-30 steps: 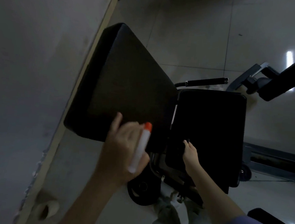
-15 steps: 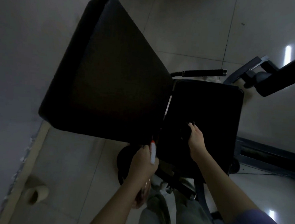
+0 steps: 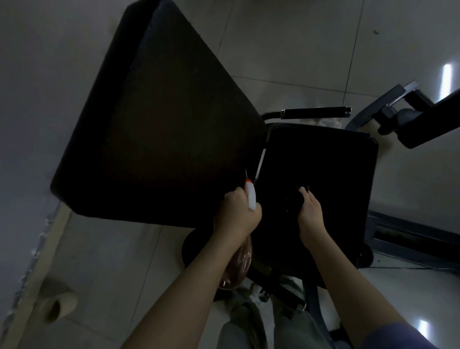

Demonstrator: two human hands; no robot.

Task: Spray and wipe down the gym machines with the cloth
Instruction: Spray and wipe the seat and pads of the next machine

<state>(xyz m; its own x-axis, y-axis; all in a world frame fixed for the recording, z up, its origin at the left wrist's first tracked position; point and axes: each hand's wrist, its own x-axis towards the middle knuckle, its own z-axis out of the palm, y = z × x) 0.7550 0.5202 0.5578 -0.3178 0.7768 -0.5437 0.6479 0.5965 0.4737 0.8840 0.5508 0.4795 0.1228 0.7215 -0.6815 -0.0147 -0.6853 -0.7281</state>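
While the left hand (image 3: pixel 238 213) curls tightly around the neck of the spray bottle (image 3: pixel 250 196), its orange-tipped nozzle points up at the lower edge of the tilted back pad (image 3: pixel 159 119). The bottle's clear body hangs below the wrist. The right hand (image 3: pixel 311 211) lies with fingers stretched out, pressing on a dark cloth (image 3: pixel 293 200) on the bench's seat pad (image 3: pixel 329 160); the cloth is hard to make out against the black pad.
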